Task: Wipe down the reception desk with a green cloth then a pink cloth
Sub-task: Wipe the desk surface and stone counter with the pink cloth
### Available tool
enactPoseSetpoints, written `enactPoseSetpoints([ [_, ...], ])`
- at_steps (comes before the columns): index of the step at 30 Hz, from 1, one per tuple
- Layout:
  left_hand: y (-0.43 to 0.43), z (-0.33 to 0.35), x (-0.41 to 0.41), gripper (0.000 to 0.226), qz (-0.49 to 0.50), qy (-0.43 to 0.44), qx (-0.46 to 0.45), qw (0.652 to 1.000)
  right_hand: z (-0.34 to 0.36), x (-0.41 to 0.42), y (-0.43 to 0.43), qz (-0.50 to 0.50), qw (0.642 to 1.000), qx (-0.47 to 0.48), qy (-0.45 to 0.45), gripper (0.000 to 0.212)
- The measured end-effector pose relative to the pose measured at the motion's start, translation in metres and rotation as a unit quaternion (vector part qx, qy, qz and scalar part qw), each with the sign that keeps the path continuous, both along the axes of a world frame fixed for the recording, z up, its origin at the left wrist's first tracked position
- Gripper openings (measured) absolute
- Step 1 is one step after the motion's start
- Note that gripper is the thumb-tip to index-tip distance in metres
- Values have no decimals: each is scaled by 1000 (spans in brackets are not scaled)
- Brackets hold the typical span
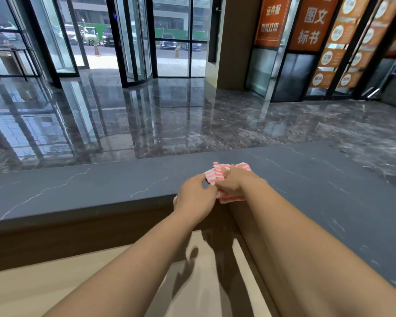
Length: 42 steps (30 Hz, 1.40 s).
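Setting: lobby with a dark, white-veined reception desk (82, 191) that bends at a corner, one run stretching off to 9 o'clock and the other coming back along the 3 o'clock side.
Lower counter: pale wood worktop (55, 284) sits nearest, below a brown wooden front, with the shadows of both arms falling across it.
Arms: two bare forearms reach from the near edge toward 12 o'clock and meet at the inside corner of the dark top.
Left hand: left hand (196, 197) is at the desk's near edge, fingers curled in, thumb and fingertips pinching the near-left corner of the cloth.
Right hand: right hand (234, 180) lies just at 2 o'clock of the left, touching it, fingers closed down over the bunched middle of the cloth.
Pink cloth: pink cloth (215, 173), striped pink and white, is crumpled on the desk top under and between both hands; folds poke out beyond the knuckles at 12 o'clock and a strip shows beneath the right wrist at the desk edge.
Green cloth: cannot be seen from where I stand.
Floor: glossy dark marble floor (192, 120) spreads beyond the desk, mirroring the glazing.
Far wall: revolving glass door (133, 40) at 11 o'clock with parked cars (89, 35) outside, and orange signs (313, 21) with white characters at 1 o'clock.
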State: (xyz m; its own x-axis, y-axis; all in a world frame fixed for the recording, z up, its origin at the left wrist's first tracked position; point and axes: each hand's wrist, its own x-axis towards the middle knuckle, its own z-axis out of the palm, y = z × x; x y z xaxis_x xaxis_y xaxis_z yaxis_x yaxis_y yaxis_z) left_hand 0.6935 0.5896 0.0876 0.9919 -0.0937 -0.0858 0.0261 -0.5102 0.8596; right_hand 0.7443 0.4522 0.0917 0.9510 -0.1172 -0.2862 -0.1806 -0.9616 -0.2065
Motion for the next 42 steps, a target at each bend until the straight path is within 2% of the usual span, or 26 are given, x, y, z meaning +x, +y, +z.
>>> enactPoseSetpoints([
  [2, -10, -4, -1, 52, -9, 3, 10, 1000, 6, -9, -21, 0, 1000, -8, 25, 54],
  [4, -24, -4, -2, 55, -15, 3, 11, 1000, 8, -19, -45, -12, 1000, -4, 22, 58],
  [6, -42, -4, -5, 55, -18, 1, 13, 1000, 5, -22, -67, 0, 999, -40, -8, 61],
  [8, -61, -2, -9, 46, -22, 4, 18, 1000, 3, -26, -85, 8, 999, -43, 4, 63],
  [10, -86, -1, -15, 25, -13, 7, 30, 999, -1, -32, -105, 21, 999, -26, 14, 65],
  [13, -123, -5, -20, 30, 9, -1, 36, 999, -4, -38, -124, 65, 998, -9, -8, 65],
  [15, -149, -6, -26, 16, 19, -2, 39, 999, -9, -40, -137, 115, 993, -21, -17, 70],
  [17, -170, -2, -33, 15, 30, -12, 39, 999, -15, -38, -147, 165, 985, -35, -22, 77],
  [20, -190, -3, -40, 23, 50, -8, 49, 997, -20, -36, -162, 183, 982, -29, -40, 66],
  [23, -194, -10, -47, 27, 63, 7, 64, 996, -23, -41, -170, 171, 985, -17, -28, 64],
  [25, -194, -12, -52, 37, 62, 13, 82, 995, -31, -37, -175, 177, 984, -26, -24, 66],
  [31, -187, -3, -50, 49, 24, -8, 124, 992, -40, -26, -176, 213, 976, -25, -46, 65],
  [33, -186, -6, -42, 44, 14, -16, 148, 989, -41, -22, -174, 219, 974, -26, -48, 64],
  [37, -182, -12, -23, 16, 9, -52, 175, 983, -44, -3, -167, 225, 973, -15, -57, 58],
  [39, -178, -15, -15, 17, 16, -74, 170, 983, -44, 10, -162, 226, 972, 9, -61, 58],
  [42, -172, -20, -5, 30, 24, -108, 177, 978, -43, 34, -147, 244, 967, 15, -66, 56],
])
